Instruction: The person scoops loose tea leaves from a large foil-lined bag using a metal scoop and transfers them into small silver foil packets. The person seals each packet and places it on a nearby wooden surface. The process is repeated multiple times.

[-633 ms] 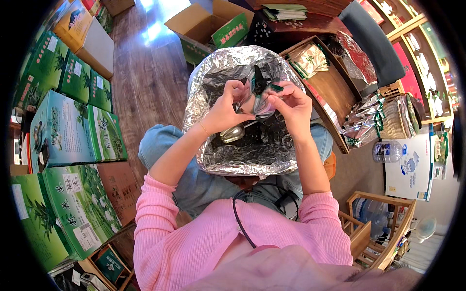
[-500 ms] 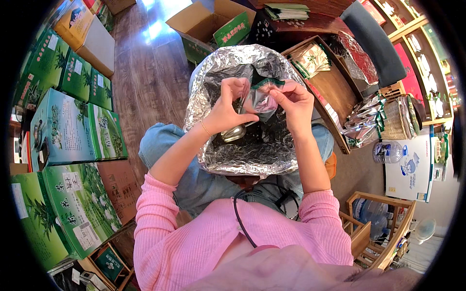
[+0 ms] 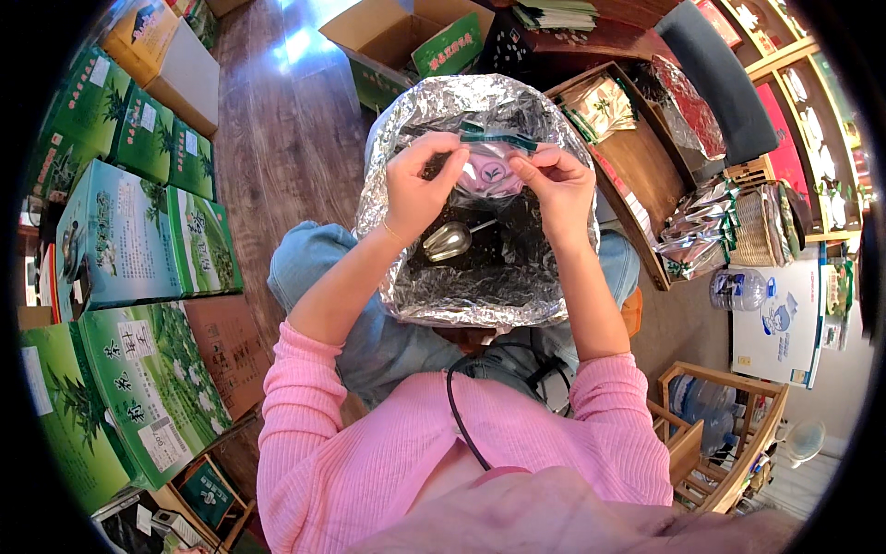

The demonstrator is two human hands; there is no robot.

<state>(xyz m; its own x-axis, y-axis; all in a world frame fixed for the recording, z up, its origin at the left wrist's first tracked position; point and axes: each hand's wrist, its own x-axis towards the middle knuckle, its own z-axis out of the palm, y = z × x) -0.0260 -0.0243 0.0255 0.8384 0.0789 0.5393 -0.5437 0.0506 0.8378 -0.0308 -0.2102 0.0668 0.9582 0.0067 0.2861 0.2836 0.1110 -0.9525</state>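
Between my two hands hangs a small shiny pouch (image 3: 492, 174) with a dark green top edge and a pinkish front. My left hand (image 3: 423, 183) pinches its left upper corner. At its right upper corner my right hand (image 3: 558, 187) grips with thumb and fingers. The pouch is over a foil-lined tub (image 3: 395, 120), whose dark loose contents (image 3: 503, 263) lie in the bottom. A metal scoop (image 3: 448, 242) rests on them below the pouch, its handle pointing up to the right.
Green tea boxes (image 3: 152, 388) are stacked at the left. Ahead stands an open carton (image 3: 378, 37). On the right are a wooden tray (image 3: 646, 180) holding flat packets (image 3: 598, 106), a pile of silver pouches (image 3: 692, 231), and a wooden rack with a water bottle (image 3: 701, 402).
The pouch has gone from tilted and bunched to spread flat between my hands, its top edge now level. My left hand has shifted left, uncovering the scoop.
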